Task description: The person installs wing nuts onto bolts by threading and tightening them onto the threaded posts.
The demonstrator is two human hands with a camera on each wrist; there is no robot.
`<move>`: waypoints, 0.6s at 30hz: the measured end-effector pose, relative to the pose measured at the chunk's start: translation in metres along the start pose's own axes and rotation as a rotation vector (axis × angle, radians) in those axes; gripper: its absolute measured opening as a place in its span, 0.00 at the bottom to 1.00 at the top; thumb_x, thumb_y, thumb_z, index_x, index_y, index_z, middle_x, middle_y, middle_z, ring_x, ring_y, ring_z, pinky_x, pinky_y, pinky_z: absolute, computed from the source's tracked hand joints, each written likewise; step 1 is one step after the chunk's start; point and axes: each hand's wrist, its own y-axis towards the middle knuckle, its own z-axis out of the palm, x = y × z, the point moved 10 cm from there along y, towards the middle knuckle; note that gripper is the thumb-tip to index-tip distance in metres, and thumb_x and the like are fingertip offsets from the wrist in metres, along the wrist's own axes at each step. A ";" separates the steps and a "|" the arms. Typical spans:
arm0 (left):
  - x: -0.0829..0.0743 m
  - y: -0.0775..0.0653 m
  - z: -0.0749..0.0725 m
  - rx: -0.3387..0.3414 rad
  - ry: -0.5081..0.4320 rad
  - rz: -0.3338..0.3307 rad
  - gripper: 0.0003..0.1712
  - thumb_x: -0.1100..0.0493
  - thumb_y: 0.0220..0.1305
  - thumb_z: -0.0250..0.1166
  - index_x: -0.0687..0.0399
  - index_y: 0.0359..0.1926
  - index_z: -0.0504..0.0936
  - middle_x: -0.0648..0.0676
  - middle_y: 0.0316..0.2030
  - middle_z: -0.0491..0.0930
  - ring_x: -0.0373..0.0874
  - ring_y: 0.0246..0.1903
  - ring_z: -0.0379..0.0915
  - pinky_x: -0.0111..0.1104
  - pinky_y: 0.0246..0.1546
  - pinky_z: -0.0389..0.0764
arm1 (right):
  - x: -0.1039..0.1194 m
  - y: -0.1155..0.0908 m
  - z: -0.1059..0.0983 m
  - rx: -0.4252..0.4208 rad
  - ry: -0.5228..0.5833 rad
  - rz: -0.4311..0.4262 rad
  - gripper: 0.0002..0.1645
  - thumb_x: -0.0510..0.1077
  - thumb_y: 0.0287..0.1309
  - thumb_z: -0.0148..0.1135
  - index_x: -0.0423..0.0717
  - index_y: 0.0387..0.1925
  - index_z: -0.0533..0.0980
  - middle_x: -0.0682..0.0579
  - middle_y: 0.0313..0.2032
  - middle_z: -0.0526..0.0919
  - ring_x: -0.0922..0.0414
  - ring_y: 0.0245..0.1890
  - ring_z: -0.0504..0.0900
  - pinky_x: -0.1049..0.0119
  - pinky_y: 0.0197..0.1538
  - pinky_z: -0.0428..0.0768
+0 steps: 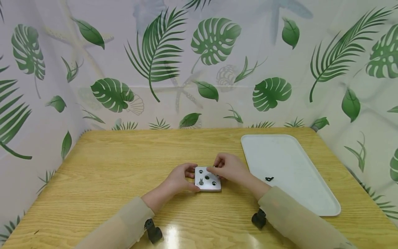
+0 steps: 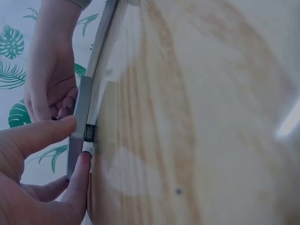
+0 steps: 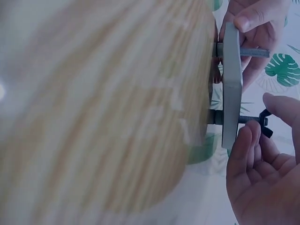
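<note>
Two hands hold a metal plate (image 1: 207,184) and a black wing nut (image 3: 266,125) near the middle of a wooden worktop (image 1: 124,155).

The left hand (image 1: 182,178) grips the plate's left edge between thumb and fingers; the right hand (image 1: 231,167) pinches the wing nut at the tip of the far-right bolt (image 3: 247,119). Whether the threads have caught cannot be told: a crooked start could cross them, or a slack pinch could drop the nut. Bolt heads (image 3: 216,117) sit beneath the plate, so a loosened left grip might let it rock, or the bolt spin along. The near-left bolt (image 1: 201,181) stands bare. A second wing nut (image 1: 269,178) lies inside the left edge of the white tray (image 1: 280,155), toward the worktop's right edge, where the right sleeve (image 1: 295,212) could brush it.
</note>
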 end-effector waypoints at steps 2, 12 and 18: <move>0.000 0.000 0.000 -0.004 0.004 -0.002 0.47 0.75 0.49 0.82 0.64 0.71 0.75 0.61 0.61 0.81 0.47 0.52 0.79 0.39 0.57 0.82 | 0.002 0.001 -0.002 -0.023 -0.061 0.005 0.17 0.52 0.64 0.75 0.47 0.31 0.79 0.53 0.23 0.80 0.60 0.22 0.76 0.68 0.29 0.74; -0.001 0.000 0.000 -0.001 0.004 0.004 0.46 0.74 0.49 0.82 0.64 0.71 0.75 0.60 0.60 0.81 0.47 0.52 0.78 0.38 0.56 0.82 | 0.015 -0.006 -0.005 -0.002 0.026 -0.147 0.16 0.41 0.68 0.65 0.40 0.54 0.82 0.52 0.28 0.81 0.61 0.24 0.73 0.70 0.30 0.73; -0.001 0.000 0.000 -0.001 -0.008 -0.002 0.46 0.75 0.48 0.82 0.64 0.70 0.76 0.60 0.59 0.80 0.47 0.52 0.78 0.38 0.55 0.81 | 0.012 -0.008 -0.002 0.062 0.175 -0.148 0.17 0.34 0.66 0.59 0.34 0.54 0.83 0.52 0.28 0.79 0.59 0.25 0.75 0.70 0.30 0.75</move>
